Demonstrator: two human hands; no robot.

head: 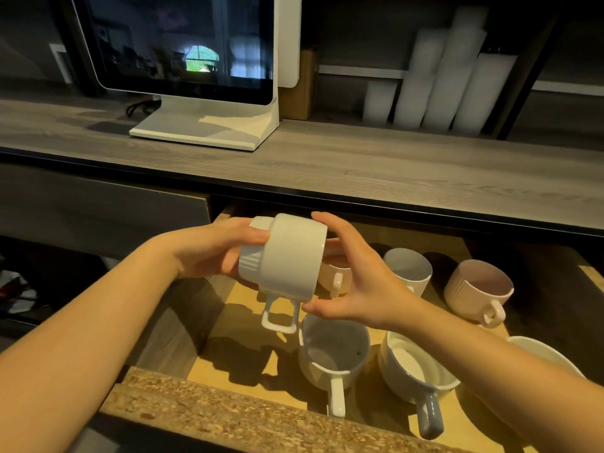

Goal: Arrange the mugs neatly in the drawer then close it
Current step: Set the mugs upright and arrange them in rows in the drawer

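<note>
Both my forearms are reaching in from the bottom corners, and my hands are closing together on one white mug [287, 259] held in the air above the open drawer [209, 416]. My left hand [209, 253] is wrapping around its ribbed base end, thumb pressing on top, while my right hand [356, 276] is cupping the rim end, fingers spread over the top and thumb tucked beneath. I'm holding it tipped on its side, its square handle [280, 317] hanging straight down. Below it, the others are sitting upright on the pale wooden drawer floor: a grey-white mug [333, 358] just under the handle, a blue-grey mug [421, 371] beside it, and another white one [542, 354] peeking out behind my right forearm. Further back, a peach mug [333, 279] is showing partly behind my right palm, then a light mug [408, 269], then a ribbed pink mug [477, 292] tilting a little. Above the drawer, a grey wood-grain counter [359, 158] is carrying a white monitor [183, 50] with a dark screen, and white cup stacks [441, 83] are leaning on a shelf at the right.
</note>
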